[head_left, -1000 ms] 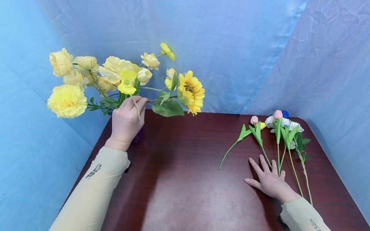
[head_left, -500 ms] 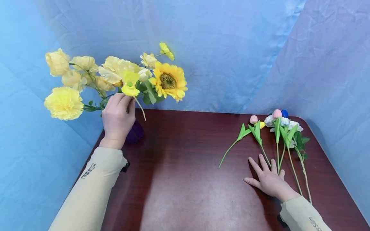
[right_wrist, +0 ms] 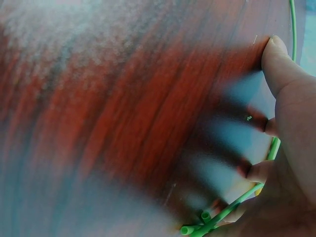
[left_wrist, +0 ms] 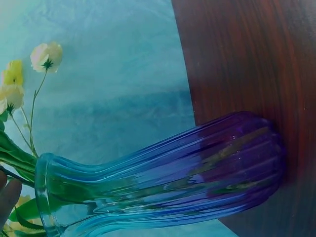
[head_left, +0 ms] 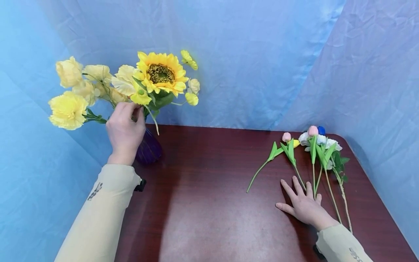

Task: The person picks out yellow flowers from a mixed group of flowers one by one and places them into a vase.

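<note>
My left hand [head_left: 125, 125] pinches the stem of a sunflower [head_left: 161, 74] at the mouth of a ribbed purple-blue glass vase [head_left: 148, 145]. In the left wrist view, fingertips [left_wrist: 9, 195] sit beside a dark stem just outside the rim, and other stems show through the glass. Pale yellow flowers and a yellow carnation [head_left: 68, 111] lean out of the vase to the left. Fingers spread, my right hand [head_left: 306, 205] rests on the table by the stem ends of several tulips. Green stems [right_wrist: 229, 207] run by its fingers in the right wrist view.
Loose flowers lie at the table's right: pink tulips [head_left: 312, 131], a blue bloom [head_left: 321, 130], white flowers [head_left: 333, 144] and a yellow tulip [head_left: 296, 143]. Blue cloth [head_left: 242, 65] hangs behind the dark red wooden table [head_left: 209, 189].
The sunflower has swung left and upward over the vase, its face turning toward me. My left hand has moved slightly left and down, uncovering more of the vase. The right hand stays put.
</note>
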Motion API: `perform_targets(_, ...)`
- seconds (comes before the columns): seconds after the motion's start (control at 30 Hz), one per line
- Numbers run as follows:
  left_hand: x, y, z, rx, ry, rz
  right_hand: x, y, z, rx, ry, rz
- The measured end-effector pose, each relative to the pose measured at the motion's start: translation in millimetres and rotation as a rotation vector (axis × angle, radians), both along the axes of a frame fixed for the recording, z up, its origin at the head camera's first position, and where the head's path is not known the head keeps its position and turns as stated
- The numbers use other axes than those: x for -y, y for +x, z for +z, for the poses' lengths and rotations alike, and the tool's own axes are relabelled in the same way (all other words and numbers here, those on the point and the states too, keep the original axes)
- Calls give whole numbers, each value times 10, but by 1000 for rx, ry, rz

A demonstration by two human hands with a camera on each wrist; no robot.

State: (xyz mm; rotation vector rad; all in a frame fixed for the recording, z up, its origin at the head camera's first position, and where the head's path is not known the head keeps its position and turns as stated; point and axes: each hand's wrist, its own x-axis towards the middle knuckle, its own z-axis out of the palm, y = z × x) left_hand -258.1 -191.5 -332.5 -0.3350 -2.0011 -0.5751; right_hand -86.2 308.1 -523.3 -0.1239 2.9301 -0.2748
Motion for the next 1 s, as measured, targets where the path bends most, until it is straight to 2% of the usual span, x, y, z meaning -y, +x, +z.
perform_targets(0.13,49,1,9,37,6,12,-1,-13,-20,2,7,1)
perform_targets(0.37,75,59,142,-31,54,-3,-3,-19,-20,11,-2,-7)
perform_targets(0.6,99,115,276,-34,109,-37,-15,-23,6,15,2,-1)
perform_targets(0.7,104,132,320,-42,102,-33,-14,-16,16,17,0,-2)
perform_targets(0.83,90,147,319,-21,68,-38,-22,-6,24,13,1,-1)
perform_targets(1.0,83,143,223,28,57,-56,-23,2,17,15,-3,-1)
